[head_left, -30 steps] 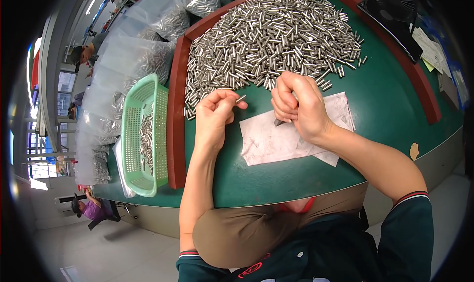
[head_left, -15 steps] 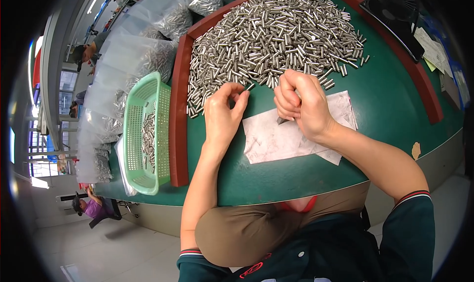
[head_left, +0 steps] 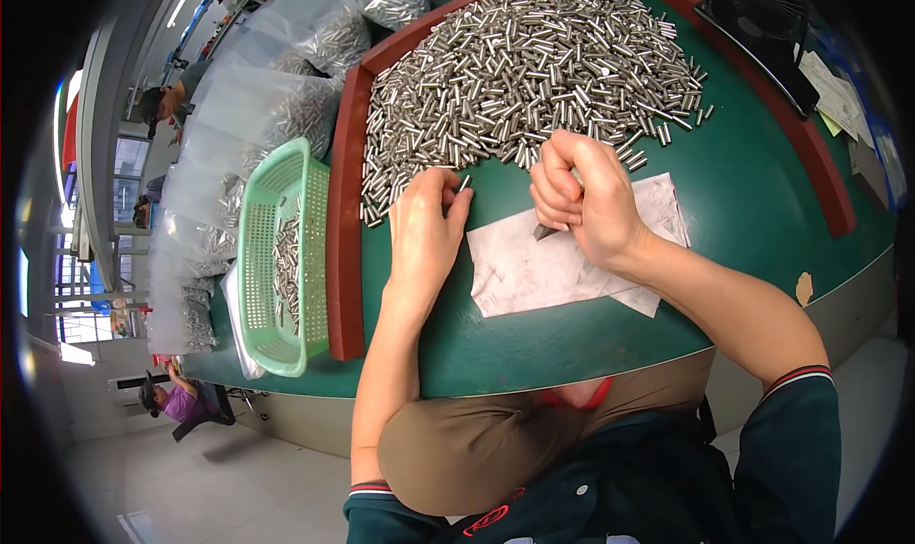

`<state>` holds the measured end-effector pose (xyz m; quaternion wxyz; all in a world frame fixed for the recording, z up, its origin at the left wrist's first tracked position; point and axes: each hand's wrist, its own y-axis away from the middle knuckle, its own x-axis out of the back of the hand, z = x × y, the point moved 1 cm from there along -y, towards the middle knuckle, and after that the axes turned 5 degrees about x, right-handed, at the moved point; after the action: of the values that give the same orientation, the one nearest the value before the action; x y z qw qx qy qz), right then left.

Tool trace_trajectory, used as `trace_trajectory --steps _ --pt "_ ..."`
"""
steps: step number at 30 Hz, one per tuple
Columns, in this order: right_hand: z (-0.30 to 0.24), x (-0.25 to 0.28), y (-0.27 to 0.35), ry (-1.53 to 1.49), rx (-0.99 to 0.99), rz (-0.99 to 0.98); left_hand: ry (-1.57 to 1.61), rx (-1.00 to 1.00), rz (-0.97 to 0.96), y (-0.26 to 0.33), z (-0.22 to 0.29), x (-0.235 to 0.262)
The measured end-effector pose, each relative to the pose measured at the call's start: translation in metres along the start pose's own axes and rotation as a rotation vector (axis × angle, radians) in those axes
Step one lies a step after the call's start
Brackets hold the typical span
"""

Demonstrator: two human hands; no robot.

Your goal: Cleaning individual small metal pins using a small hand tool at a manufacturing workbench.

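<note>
A large heap of small shiny metal pins [head_left: 534,77] covers the far part of the green table. At the heap's near left edge, my left hand [head_left: 426,222] pinches one metal pin [head_left: 465,183] between thumb and fingers. My right hand [head_left: 589,201] is curled in a fist above a smudged white cloth [head_left: 515,272]. Below that fist pokes out the dark grey, angled end of a tool [head_left: 543,231]; its remainder is hidden in the palm, so its kind cannot be told.
Red-brown raised edging [head_left: 347,258] borders the work area. Left of it stands a green plastic basket [head_left: 259,258] with some pins inside. Clear bags [head_left: 315,106] of metal parts line the left and far side. A black fan [head_left: 762,20] is at far right. Other people sit at left.
My left hand has drawn back slightly toward me and left from the heap, its fingers now closed on a pin. My right hand has hardly moved.
</note>
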<state>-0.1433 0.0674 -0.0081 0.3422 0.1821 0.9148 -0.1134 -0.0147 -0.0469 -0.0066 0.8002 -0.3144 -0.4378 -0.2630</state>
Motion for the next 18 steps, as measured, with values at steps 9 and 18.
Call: trace_trajectory --steps 9,18 --pt "0.0 -0.002 -0.001 -0.01 -0.019 0.011 0.031 -0.077 0.023 0.0 0.001 -0.002" --pt "-0.001 0.0 -0.001 -0.008 -0.014 0.018 1.111 0.473 -0.343 0.003 -0.009 -0.001"
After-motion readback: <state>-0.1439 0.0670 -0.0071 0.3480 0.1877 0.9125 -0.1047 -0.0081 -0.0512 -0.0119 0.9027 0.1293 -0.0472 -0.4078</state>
